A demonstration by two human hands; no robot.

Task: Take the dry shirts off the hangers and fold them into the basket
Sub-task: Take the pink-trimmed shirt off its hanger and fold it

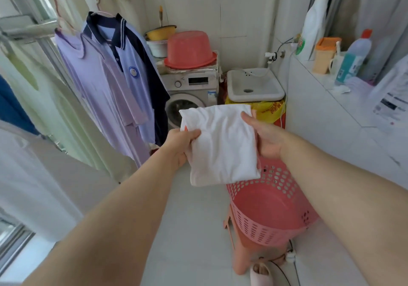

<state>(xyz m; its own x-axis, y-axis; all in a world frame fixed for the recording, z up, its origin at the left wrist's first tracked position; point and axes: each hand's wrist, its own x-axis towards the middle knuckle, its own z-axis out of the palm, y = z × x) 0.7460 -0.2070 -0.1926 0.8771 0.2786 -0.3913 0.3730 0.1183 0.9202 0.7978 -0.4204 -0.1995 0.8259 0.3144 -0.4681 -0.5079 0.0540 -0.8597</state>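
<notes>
A folded white shirt [220,144] is held up in front of me, just above and behind the pink perforated basket [271,230]. My left hand [180,145] grips its left edge with thumb on top. My right hand [262,136] holds the right edge, fingers behind the cloth. The basket stands on a pink stool [240,261] and looks empty inside. On hangers at the left hang a purple shirt [97,91] and a light blue polo with navy collar [132,65]. Paler garments [44,120] hang nearer at far left.
A washing machine [192,93] with an upturned red basin [189,50] stands at the back. A white sink [254,86] sits beside it. The tiled ledge [331,91] at right carries bottles and a cup. My slippered foot [261,272] is by the stool.
</notes>
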